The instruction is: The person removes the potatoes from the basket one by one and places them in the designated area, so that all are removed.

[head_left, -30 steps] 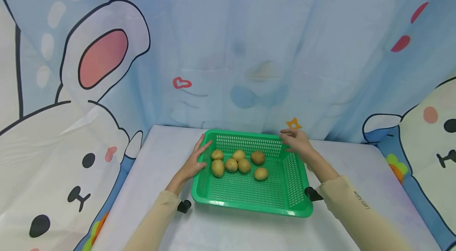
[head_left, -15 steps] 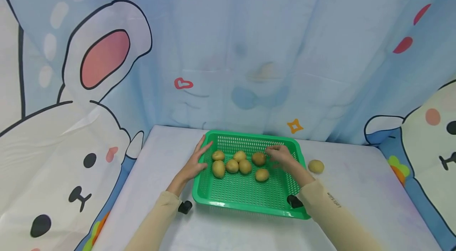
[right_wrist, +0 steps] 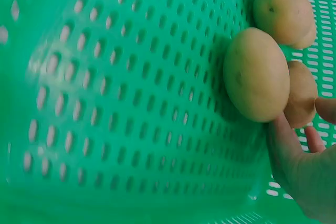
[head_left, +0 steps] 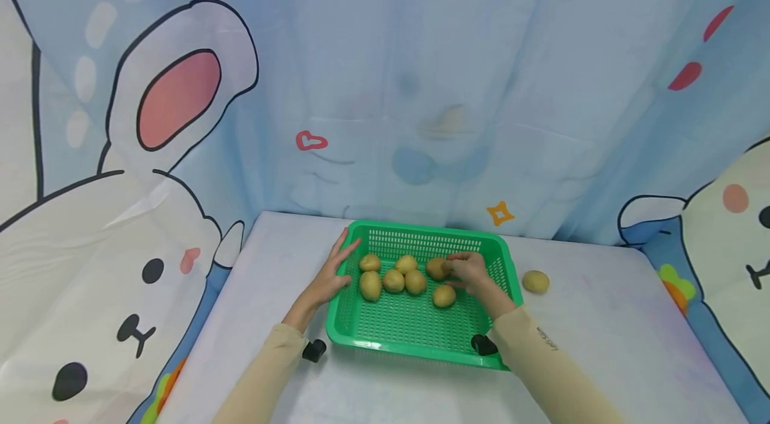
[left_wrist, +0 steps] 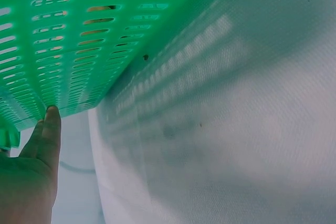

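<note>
A green plastic basket (head_left: 415, 346) with slotted walls stands on the table, holding several potatoes. My left hand (head_left: 321, 283) rests against its left rim with straight, spread fingers; the left wrist view shows that hand (left_wrist: 37, 166) along the outside of the slotted wall. Inside the basket, my right hand (head_left: 472, 273) reaches to the right edge of a browner potato (head_left: 436, 269). In the right wrist view, the fingers lie close about this brown potato (right_wrist: 301, 93), not wrapped round it. A paler potato (right_wrist: 256, 74) sits nearest the thumb.
One more potato (head_left: 535, 281) lies on the white tablecloth (head_left: 601, 330) to the right of the basket. A light blue curtain (head_left: 385, 76) with cartoon prints hangs behind the table. The front right of the basket floor is bare.
My right hand has moved from above the basket's back right rim, left and down into the basket to the brown potato. The potato outside came into full view. My left hand stays put.
</note>
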`<state>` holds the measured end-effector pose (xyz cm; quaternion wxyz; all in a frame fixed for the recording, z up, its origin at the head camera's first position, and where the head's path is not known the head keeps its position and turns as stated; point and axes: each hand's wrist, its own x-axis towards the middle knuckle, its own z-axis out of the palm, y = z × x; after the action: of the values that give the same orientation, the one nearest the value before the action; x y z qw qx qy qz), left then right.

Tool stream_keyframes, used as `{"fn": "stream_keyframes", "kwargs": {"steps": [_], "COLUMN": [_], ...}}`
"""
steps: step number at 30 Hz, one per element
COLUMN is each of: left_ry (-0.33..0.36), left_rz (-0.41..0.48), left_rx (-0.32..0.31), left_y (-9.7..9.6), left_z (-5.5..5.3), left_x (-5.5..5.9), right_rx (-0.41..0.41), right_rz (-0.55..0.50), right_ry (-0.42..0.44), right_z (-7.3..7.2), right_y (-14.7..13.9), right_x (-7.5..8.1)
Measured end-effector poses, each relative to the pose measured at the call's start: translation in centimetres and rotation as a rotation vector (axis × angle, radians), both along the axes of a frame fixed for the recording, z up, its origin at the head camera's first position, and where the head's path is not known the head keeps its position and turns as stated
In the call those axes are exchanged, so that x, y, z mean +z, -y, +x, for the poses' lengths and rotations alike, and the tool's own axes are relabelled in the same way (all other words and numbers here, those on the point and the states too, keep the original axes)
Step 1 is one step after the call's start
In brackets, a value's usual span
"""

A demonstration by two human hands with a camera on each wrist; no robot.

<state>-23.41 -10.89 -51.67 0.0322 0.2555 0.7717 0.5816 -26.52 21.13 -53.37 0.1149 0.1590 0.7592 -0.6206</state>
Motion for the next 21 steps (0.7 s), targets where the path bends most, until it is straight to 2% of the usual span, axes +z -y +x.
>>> {"fn": "stream_keyframes", "kwargs": {"steps": [6,15,21], "left_ry": [0.003,0.003,0.011], "left_rz": [-0.008,-0.017,-0.007], "left_rx": [-0.003,-0.015,-0.004], "left_y": [-0.02,-0.1,-0.07], "left_z": [-0.04,0.05,0.14], "left_x": [0.23,0.39,0.46], "right_rx": [-0.068,-0.093,-0.062], "right_rz": [-0.043,-0.006,0.004], "right_ry": [-0.015,-0.029,-0.043], "right_z": [-0.08,-0.14,-0.19], "right_y": [0.37,0.56,0.49], "right_x": [-0.14,-0.36,0.2]}}
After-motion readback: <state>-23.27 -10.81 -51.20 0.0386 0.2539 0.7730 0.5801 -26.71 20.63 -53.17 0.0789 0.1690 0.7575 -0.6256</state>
